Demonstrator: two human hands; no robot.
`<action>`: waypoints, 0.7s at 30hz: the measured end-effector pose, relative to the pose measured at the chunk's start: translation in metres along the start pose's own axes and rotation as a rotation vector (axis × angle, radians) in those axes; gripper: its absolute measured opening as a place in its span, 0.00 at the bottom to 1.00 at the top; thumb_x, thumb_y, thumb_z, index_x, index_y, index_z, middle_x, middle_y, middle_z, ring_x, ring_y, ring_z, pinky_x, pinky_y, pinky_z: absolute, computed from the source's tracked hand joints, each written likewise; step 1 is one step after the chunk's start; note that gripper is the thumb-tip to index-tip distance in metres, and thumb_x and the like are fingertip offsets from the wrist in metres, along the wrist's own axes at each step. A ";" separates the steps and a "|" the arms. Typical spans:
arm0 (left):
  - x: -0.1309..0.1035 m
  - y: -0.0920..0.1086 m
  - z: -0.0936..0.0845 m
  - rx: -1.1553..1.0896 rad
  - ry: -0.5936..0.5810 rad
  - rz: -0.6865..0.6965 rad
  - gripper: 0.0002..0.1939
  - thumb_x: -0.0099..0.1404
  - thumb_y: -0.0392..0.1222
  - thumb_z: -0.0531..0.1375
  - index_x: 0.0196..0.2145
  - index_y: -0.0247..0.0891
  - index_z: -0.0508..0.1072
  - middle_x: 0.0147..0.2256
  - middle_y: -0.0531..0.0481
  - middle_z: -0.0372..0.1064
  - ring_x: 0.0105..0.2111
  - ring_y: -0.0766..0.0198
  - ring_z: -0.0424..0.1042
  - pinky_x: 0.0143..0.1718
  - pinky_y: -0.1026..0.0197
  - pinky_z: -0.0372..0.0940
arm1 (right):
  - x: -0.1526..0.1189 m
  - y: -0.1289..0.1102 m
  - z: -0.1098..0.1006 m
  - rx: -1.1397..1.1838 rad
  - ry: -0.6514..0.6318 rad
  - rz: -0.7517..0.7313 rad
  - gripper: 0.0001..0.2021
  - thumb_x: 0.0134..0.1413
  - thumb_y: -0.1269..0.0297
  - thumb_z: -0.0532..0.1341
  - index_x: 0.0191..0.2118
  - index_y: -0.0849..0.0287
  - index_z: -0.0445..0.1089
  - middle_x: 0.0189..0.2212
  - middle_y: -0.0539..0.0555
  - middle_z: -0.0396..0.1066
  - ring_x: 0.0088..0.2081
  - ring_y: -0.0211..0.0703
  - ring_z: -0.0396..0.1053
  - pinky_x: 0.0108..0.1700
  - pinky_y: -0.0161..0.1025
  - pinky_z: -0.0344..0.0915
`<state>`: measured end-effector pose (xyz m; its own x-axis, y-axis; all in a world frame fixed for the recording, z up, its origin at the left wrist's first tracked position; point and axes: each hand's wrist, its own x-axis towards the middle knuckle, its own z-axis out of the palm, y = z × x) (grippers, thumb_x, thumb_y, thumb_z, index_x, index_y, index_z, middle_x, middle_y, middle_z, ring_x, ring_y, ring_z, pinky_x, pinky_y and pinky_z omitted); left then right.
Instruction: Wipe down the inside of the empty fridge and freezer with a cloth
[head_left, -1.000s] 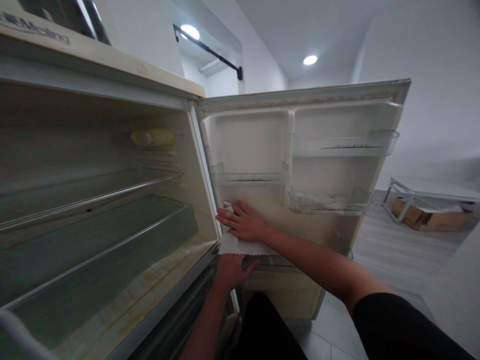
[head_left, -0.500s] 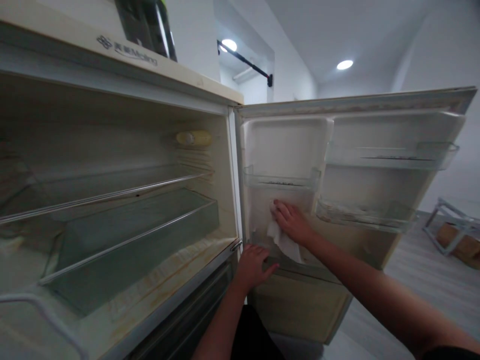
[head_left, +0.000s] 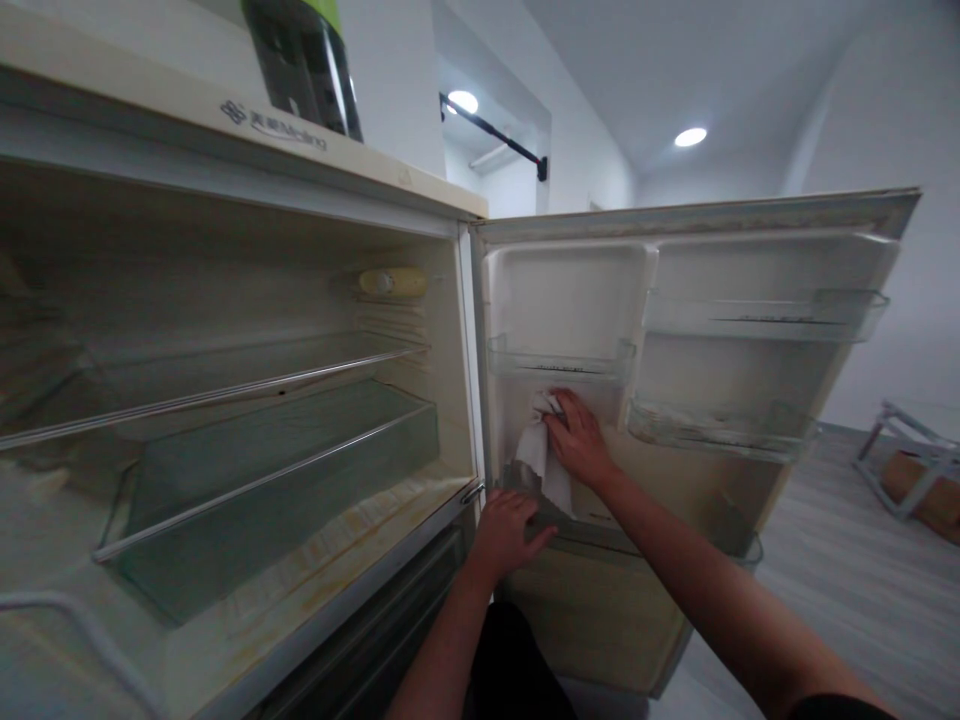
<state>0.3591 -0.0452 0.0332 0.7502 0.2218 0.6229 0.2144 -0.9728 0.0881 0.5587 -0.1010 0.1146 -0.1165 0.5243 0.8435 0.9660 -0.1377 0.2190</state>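
A refrigerator (head_left: 405,190) stands with its door (head_left: 566,290) swung out to the right. My right hand (head_left: 577,437) grips a white cloth (head_left: 556,485) against the inner face of the door, below a small clear door shelf (head_left: 559,362). The cloth hangs down from my fingers toward the lower door bin. My left hand (head_left: 507,530) is near the hinge side of the door, thumb apart from the fingers, with nothing held in it. Whether its fingertips touch the bin's edge is hard to tell.
Inside the fridge are a glass shelf (head_left: 225,385), a clear drawer (head_left: 285,510) and a yellowish lamp cover (head_left: 391,283). A dark container (head_left: 304,70) stands on top. At right, a metal frame (head_left: 892,470) stands by a brown box (head_left: 922,490).
The cloth is now bunched at my right fingertips and hangs further left. The door's outer edge has shifted left in view. My left hand has hardly moved.
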 end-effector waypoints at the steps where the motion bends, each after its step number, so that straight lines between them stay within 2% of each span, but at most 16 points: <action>1: 0.001 0.001 0.001 0.005 0.003 -0.004 0.18 0.65 0.59 0.62 0.30 0.41 0.69 0.30 0.48 0.74 0.35 0.54 0.73 0.42 0.49 0.60 | -0.001 0.002 0.003 -0.007 0.017 -0.013 0.16 0.66 0.70 0.53 0.53 0.60 0.74 0.68 0.63 0.56 0.70 0.56 0.49 0.64 0.54 0.59; 4: 0.004 0.004 0.002 0.016 0.012 -0.004 0.18 0.65 0.58 0.63 0.29 0.41 0.69 0.30 0.48 0.74 0.35 0.54 0.73 0.42 0.49 0.61 | -0.001 0.006 0.008 -0.012 0.057 -0.041 0.17 0.65 0.69 0.56 0.56 0.62 0.72 0.68 0.66 0.55 0.70 0.58 0.49 0.64 0.57 0.60; 9: 0.004 0.004 0.003 0.020 0.022 -0.003 0.18 0.65 0.59 0.62 0.29 0.42 0.70 0.30 0.47 0.73 0.35 0.54 0.73 0.43 0.48 0.61 | 0.004 0.007 0.007 0.039 0.025 -0.011 0.25 0.62 0.67 0.59 0.63 0.65 0.64 0.68 0.69 0.54 0.71 0.60 0.47 0.67 0.62 0.56; 13: 0.002 0.002 0.004 0.000 0.022 -0.001 0.18 0.65 0.59 0.62 0.29 0.42 0.70 0.30 0.47 0.73 0.34 0.53 0.73 0.43 0.48 0.61 | 0.010 -0.005 0.005 -0.024 0.061 -0.002 0.27 0.61 0.65 0.62 0.64 0.71 0.63 0.67 0.72 0.53 0.71 0.64 0.45 0.69 0.62 0.53; 15: 0.001 0.001 0.003 -0.007 0.017 0.002 0.19 0.65 0.60 0.62 0.28 0.42 0.69 0.29 0.47 0.73 0.34 0.53 0.73 0.42 0.48 0.61 | 0.014 -0.015 0.006 -0.069 0.077 0.004 0.26 0.63 0.67 0.59 0.64 0.70 0.63 0.67 0.71 0.55 0.70 0.63 0.47 0.70 0.63 0.49; 18: 0.001 0.000 0.003 -0.015 0.010 -0.001 0.19 0.64 0.59 0.62 0.28 0.41 0.69 0.30 0.47 0.73 0.35 0.53 0.73 0.42 0.49 0.61 | 0.023 -0.029 0.008 -0.063 0.021 0.007 0.23 0.66 0.71 0.54 0.65 0.65 0.64 0.65 0.68 0.58 0.68 0.58 0.51 0.70 0.61 0.48; 21: -0.001 -0.003 0.003 -0.011 0.003 -0.001 0.18 0.64 0.58 0.63 0.28 0.41 0.69 0.30 0.47 0.74 0.34 0.53 0.73 0.42 0.49 0.61 | 0.038 -0.039 0.008 -0.021 -0.078 -0.041 0.23 0.67 0.71 0.51 0.65 0.65 0.64 0.62 0.68 0.63 0.64 0.57 0.57 0.68 0.58 0.50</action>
<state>0.3598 -0.0427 0.0302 0.7483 0.2227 0.6248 0.2084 -0.9732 0.0971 0.5180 -0.0688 0.1339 -0.1365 0.5936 0.7931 0.9555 -0.1323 0.2635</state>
